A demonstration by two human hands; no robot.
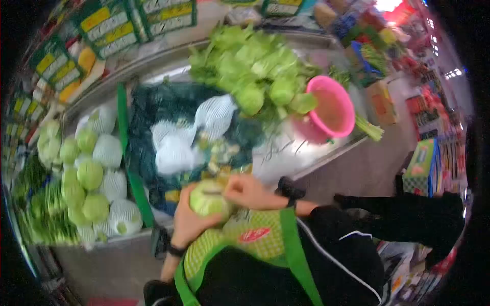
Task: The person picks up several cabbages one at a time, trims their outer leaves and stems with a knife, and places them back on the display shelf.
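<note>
My left hand [189, 219] is wrapped around a pale green cabbage head [207, 203], held close to my apron at the front edge of the display. My right hand [249, 192] is at the cabbage's right side, its fingers curled and closed. A thin dark line crosses the cabbage top near those fingers; blur hides whether it is a tool. Just beyond my hands, a dark green mesh crate [148, 109] holds white foam nets [176, 153] and pale vegetable trimmings [222, 151].
Round green cabbages [91, 176], some in foam nets, are piled at left beside leafy greens [48, 211]. Leafy lettuce [255, 66] heaps behind the crate. A pink basin [346, 115] stands at the counter's right edge. Price signs [109, 28] line the back.
</note>
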